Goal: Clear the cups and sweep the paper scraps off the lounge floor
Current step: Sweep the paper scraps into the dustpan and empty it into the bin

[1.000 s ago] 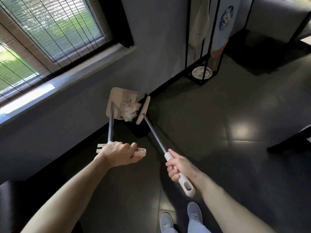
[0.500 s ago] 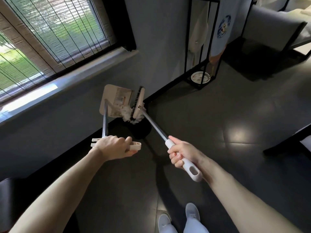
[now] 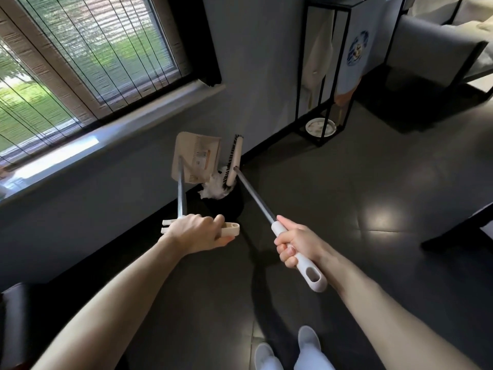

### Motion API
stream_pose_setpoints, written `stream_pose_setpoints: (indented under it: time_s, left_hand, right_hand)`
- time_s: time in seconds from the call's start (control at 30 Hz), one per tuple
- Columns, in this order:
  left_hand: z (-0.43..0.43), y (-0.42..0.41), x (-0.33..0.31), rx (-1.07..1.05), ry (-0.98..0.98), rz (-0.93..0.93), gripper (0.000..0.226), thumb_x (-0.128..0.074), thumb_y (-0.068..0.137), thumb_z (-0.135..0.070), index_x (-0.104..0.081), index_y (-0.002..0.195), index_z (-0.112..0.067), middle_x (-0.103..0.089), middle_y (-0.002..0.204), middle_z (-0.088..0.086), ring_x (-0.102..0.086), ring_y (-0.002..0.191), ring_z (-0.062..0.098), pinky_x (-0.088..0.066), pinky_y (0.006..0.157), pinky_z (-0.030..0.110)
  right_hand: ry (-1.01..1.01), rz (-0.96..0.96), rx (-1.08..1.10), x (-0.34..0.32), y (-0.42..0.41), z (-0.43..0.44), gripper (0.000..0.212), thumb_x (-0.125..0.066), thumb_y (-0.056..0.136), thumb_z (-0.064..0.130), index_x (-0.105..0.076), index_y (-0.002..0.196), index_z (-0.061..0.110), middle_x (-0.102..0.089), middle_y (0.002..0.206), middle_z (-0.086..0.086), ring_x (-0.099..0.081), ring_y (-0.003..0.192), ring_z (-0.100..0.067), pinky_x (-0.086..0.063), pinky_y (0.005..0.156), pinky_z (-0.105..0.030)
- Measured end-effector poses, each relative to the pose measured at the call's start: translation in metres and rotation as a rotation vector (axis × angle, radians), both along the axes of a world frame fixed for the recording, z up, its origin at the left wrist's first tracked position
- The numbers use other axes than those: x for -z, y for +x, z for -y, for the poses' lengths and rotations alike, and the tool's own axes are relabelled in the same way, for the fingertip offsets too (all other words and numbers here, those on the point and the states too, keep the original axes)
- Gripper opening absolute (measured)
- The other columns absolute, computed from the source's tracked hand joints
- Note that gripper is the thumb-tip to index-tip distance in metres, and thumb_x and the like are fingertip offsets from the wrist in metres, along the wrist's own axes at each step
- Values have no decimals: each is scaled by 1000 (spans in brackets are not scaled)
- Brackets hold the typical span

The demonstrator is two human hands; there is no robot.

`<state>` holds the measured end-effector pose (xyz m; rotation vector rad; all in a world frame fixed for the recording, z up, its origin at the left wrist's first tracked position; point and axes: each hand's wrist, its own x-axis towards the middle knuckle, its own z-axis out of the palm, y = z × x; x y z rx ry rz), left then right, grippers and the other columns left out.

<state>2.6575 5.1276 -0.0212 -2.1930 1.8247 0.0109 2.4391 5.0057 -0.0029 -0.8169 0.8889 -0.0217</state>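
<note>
My left hand (image 3: 196, 232) grips the beige handle of a long-handled dustpan (image 3: 196, 158), whose pan is tipped up above a black bin (image 3: 229, 205) by the wall. My right hand (image 3: 294, 243) grips the white handle of a broom (image 3: 234, 158); its brush head is raised against the pan's edge. White paper scraps (image 3: 214, 186) bunch between pan, brush and the bin's mouth. No cups are in view.
A window with blinds and a pale sill (image 3: 80, 148) fills the left. A black metal stand (image 3: 324, 68) with a small dish (image 3: 320, 127) at its base is beyond the bin. A grey sofa (image 3: 437, 46) sits far right. My feet (image 3: 286, 348) are on dark tiles.
The dustpan has tilted up steeper and the broom head has turned upright against it. The paper scraps have slid from the pan down into the bin's mouth.
</note>
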Motion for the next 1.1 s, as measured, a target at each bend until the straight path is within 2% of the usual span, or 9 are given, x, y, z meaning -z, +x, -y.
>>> stream_pose_setpoints:
  time_s: [0.13,0.23,0.3,0.43,0.57,0.7,0.83,0.97,1.1]
  left_hand:
    - [14,-20,33,-35,182,-157,52,-36,91,-67,-48,112,-20,-67,98,4,-66,90,28,-50,68,37]
    - [22,-33,54,-4,269,-158,53,-36,91,-67,-48,114,-20,-67,102,5,-66,94,28,-45,66,36]
    - [30,-32,54,4,230,-127,53,-35,91,-67,-48,111,-20,-68,98,4,-67,91,29,-41,63,35]
    - [44,-16,29,4,111,-127,50,-36,92,-65,-48,105,-18,-68,92,4,-68,83,27,-43,59,33]
    - [33,-9,11,17,35,-101,43,-38,91,-64,-41,93,-21,-68,85,2,-69,78,27,-39,55,31]
    - [20,-3,-3,-6,-17,-75,43,-39,90,-65,-41,91,-22,-66,79,-1,-68,73,27,-39,54,31]
    - [16,-9,2,-27,9,-97,43,-40,89,-65,-43,94,-22,-67,84,0,-68,77,28,-43,57,33]
    - [18,-25,36,-87,148,-210,47,-41,88,-67,-48,104,-23,-67,96,3,-66,89,28,-48,66,37]
    - [25,-37,59,-16,198,-167,50,-35,89,-69,-46,103,-23,-68,94,1,-67,88,29,-39,62,35]
  right_hand:
    - [-51,-24,-5,7,-12,5,74,-38,92,-9,-24,151,34,-37,50,0,-33,33,-5,-28,32,-15]
    - [-52,-20,10,11,-20,10,74,-38,92,-8,-25,150,35,-39,48,1,-34,35,-5,-29,31,-16]
    - [-43,-18,19,10,-24,15,73,-39,92,-8,-26,149,36,-40,48,1,-34,34,-5,-30,31,-16]
    - [-39,-20,39,6,-27,20,74,-38,92,-8,-25,150,35,-37,49,0,-33,33,-5,-29,31,-15]
    - [-30,5,61,-2,-23,21,72,-38,92,-8,-26,149,34,-36,52,-1,-32,32,-5,-28,31,-14]
    - [-44,24,61,-8,-15,22,73,-39,91,-9,-26,150,32,-37,52,-1,-33,32,-5,-28,31,-15]
    - [-42,42,38,-9,-11,20,73,-40,91,-9,-26,150,33,-37,56,-2,-34,33,-5,-29,32,-15]
    - [-34,31,15,0,-13,19,74,-40,90,-9,-26,150,34,-41,50,0,-34,34,-6,-29,31,-15]
    - [-29,5,-2,10,-18,21,74,-38,91,-9,-25,150,35,-40,48,1,-34,33,-6,-29,31,-15]
